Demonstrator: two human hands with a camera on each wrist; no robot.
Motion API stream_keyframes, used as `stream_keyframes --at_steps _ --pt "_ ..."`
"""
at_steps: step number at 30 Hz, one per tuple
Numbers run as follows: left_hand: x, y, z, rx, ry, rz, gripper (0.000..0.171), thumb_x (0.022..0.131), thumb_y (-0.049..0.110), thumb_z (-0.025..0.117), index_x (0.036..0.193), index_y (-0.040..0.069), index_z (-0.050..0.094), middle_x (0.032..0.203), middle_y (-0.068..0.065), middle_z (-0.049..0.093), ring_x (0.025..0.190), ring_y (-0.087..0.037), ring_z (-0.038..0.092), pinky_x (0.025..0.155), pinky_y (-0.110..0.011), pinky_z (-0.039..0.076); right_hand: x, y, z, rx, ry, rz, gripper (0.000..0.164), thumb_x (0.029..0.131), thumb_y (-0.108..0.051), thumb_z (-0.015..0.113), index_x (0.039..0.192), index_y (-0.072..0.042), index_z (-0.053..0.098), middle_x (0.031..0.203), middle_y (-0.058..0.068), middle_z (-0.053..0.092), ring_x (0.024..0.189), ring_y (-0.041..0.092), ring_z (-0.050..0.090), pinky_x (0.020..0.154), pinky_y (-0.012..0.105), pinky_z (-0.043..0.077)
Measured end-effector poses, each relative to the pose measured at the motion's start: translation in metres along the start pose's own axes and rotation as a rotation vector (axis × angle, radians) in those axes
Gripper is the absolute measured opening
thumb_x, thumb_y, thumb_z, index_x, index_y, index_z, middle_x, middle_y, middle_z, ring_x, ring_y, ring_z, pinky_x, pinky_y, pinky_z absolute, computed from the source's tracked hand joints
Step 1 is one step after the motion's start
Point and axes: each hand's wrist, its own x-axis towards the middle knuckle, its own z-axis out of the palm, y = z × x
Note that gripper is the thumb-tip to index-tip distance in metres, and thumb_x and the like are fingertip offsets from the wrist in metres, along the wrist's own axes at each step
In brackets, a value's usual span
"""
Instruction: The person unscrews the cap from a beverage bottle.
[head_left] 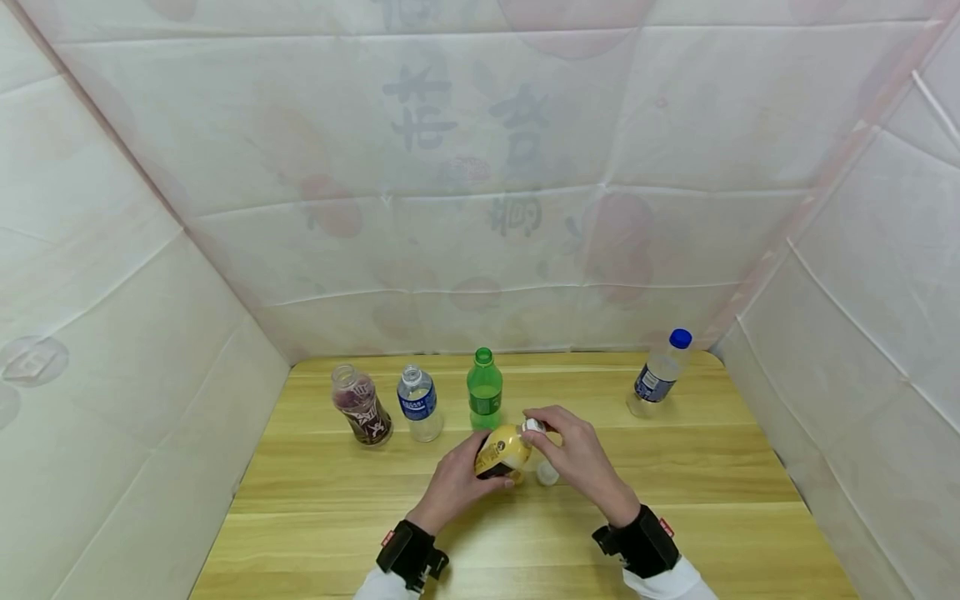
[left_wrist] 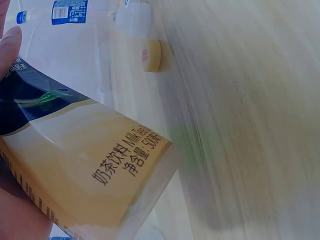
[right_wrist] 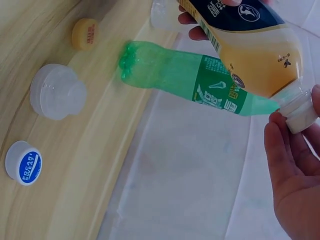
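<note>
L hand (head_left: 454,482) grips milk-tea btl (head_left: 501,451), tilted, over desk (head_left: 300,533), short of back edge. R hand (head_left: 581,457) pinches white cap (head_left: 533,426) at btl's neck, thumb & fingers. Green btl (head_left: 484,390) nr back edge; blue-capped btl (head_left: 660,375) nr back R corner.

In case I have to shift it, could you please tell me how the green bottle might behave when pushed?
Tall and narrow, the green bottle would probably tip if pushed near its top. Its round sides suggest it might roll once down. Its see-through wall looks like thin plastic, probably flexing under a squeeze.
</note>
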Motion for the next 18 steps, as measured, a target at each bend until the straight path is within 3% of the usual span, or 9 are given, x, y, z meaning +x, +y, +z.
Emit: stream_keyframes --at_steps 6,12,15,18 --pt "0.0019 -0.0006 -0.0018 -0.006 -0.006 -0.004 0.082 0.080 0.041 0.090 0.145 0.011 0.052 0.129 -0.008 0.067 0.113 -0.025 0.065 0.097 -0.048 0.054 0.0011 0.0019 -0.0039 0.076 -0.045 -0.034 0.034 0.095 -0.013 0.075 0.127 -0.006 0.069 0.124 0.008 0.071 0.110 0.022 0.069 0.089 0.042 0.061" --pt "0.0019 -0.0019 -0.0014 -0.013 -0.005 -0.004 0.082 0.080 0.044 0.089 0.146 0.012 0.051 0.129 -0.007 0.067 0.113 -0.024 0.065 0.096 -0.046 0.054 0.0006 -0.0007 -0.0066 0.127 -0.087 0.098 0.060 0.097 -0.025 0.076 0.149 -0.006 0.052 0.144 0.014 0.058 0.125 0.031 0.062 0.102 0.047 0.053" --pt "0.0018 -0.0014 -0.0016 -0.014 -0.002 -0.003 0.081 0.080 0.043 0.089 0.146 0.012 0.052 0.129 -0.007 0.067 0.113 -0.025 0.065 0.096 -0.047 0.054 0.0008 -0.0028 -0.0050 0.042 -0.031 0.124 0.060 0.098 -0.032 0.074 0.147 -0.005 0.053 0.139 0.013 0.060 0.117 0.029 0.066 0.096 0.048 0.057" --pt "0.0023 -0.0001 -0.0025 -0.007 0.006 -0.001 0.081 0.080 0.043 0.090 0.145 0.012 0.052 0.129 -0.008 0.067 0.113 -0.025 0.065 0.096 -0.047 0.054 0.0019 -0.0071 -0.0041 -0.062 0.030 0.120 0.050 0.098 -0.035 0.073 0.136 -0.004 0.063 0.120 0.008 0.068 0.101 0.021 0.070 0.084 0.040 0.061"
